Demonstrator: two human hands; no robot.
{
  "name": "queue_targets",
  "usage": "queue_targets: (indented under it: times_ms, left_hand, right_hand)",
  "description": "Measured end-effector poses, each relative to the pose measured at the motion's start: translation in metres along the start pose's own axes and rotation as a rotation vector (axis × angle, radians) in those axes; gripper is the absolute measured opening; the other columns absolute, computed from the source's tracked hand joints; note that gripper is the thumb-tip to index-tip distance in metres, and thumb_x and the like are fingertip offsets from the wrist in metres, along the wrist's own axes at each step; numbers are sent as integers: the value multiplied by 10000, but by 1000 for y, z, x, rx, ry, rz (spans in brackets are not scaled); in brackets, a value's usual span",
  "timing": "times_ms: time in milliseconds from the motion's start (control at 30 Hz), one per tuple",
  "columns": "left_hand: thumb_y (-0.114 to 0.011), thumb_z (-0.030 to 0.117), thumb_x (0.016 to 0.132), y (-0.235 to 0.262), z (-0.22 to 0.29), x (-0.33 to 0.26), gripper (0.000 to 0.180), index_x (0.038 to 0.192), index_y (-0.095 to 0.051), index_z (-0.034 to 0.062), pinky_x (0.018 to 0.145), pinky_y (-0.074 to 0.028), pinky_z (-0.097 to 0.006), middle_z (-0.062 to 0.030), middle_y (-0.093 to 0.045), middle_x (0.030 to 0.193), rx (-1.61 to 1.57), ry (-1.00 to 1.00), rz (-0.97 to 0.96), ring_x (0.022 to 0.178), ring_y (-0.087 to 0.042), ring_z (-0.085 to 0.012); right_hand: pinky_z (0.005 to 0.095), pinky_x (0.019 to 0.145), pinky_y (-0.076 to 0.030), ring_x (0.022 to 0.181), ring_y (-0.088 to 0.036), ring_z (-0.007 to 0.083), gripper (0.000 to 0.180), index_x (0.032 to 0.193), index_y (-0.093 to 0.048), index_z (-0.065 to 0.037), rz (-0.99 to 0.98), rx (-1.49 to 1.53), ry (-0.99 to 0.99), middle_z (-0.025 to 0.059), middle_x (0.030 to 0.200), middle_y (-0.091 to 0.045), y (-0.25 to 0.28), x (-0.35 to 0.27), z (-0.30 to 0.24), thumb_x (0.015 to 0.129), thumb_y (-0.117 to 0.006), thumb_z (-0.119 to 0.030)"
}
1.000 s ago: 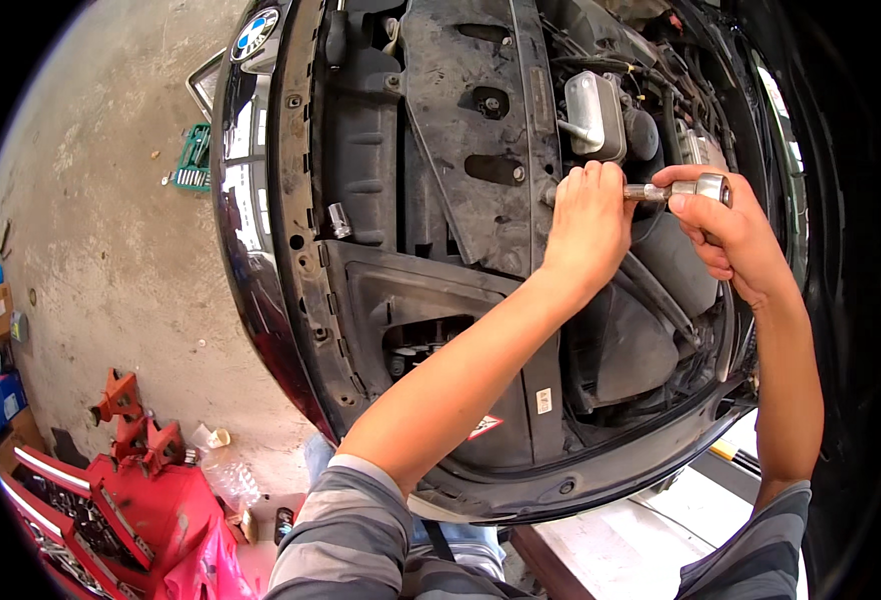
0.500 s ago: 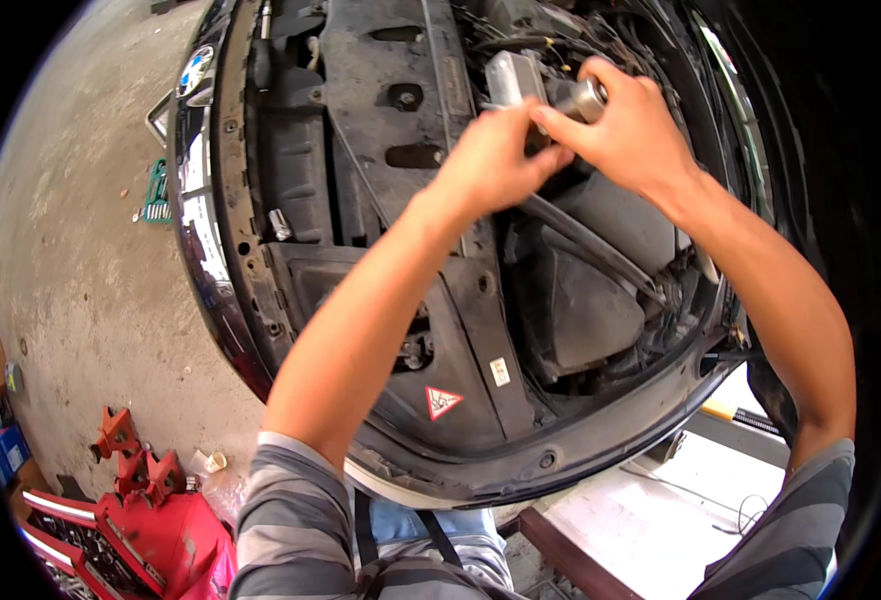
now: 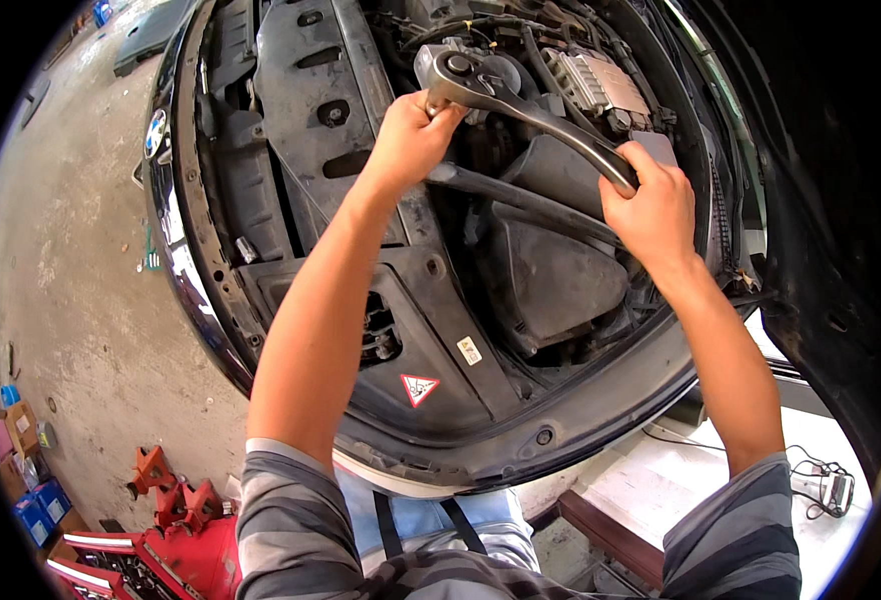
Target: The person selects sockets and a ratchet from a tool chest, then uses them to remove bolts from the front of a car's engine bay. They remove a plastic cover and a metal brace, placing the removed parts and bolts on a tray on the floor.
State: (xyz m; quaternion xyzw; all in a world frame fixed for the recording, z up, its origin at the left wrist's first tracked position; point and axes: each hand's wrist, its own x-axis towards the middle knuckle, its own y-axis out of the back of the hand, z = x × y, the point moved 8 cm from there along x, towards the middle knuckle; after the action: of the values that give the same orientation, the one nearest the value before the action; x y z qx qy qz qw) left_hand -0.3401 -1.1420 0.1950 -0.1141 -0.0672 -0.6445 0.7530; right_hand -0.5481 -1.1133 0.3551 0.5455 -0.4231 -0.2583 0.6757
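A dark metal ratchet wrench [image 3: 533, 112] is held over the open engine bay, its round head to the left and its handle sloping down to the right. My left hand [image 3: 413, 142] is closed just beneath the head; its fingers partly hide what is below it. Round the end of the handle, my right hand [image 3: 653, 203] is wrapped. Behind the wrench head shows a silver metal part [image 3: 425, 64], mostly covered. Under the wrench a dark strut bar [image 3: 531, 205] crosses the bay above a black plastic housing [image 3: 556, 275].
A black cover [image 3: 331, 75] with holes spans the front of the car. The raised hood [image 3: 821, 240] edges the right side. Red jack stands [image 3: 176, 495] and a red tool chest [image 3: 186, 560] stand lower left. A white surface [image 3: 626, 500] with a cable lies lower right.
My hands have moved apart: the left shifted left, the right went down and right to the handle's end. The ratchet wrench now shows fully between them. My view has shifted slightly.
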Motion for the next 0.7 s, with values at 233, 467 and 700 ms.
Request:
queue_targets:
  times_ms: [233,467,700]
  left_hand:
    - [-597,176,921,5,-2,-1,248,749,-571,0,529,-365,-289,36,-455,576,17,-1,169,575,-394,-61]
    - [-628,300,942,11,-12,0,310,754,-586,57,580,-381,-254,43,-514,661,19,20,275,612,-434,-63]
    - [-626,152,823,-37,19,-29,175,744,-618,-3,559,-453,-378,-176,-569,609,249,-169,305,575,-582,-291]
  right_hand:
    - [404,533,-499,603,-642,332,168,831,-611,-40,127,96,292,126,667,-643,-3,10,5,771,-722,-149]
    - [408,581,-537,601,-652,333,178,898,-658,-62,218,58,413,135,656,-645,-6,14,11,787,-712,-190]
    - [482,691,-478,780,-616,389,76,850,-615,-70,303,20,739,159,747,-606,-47,148,29,832,-616,-144]
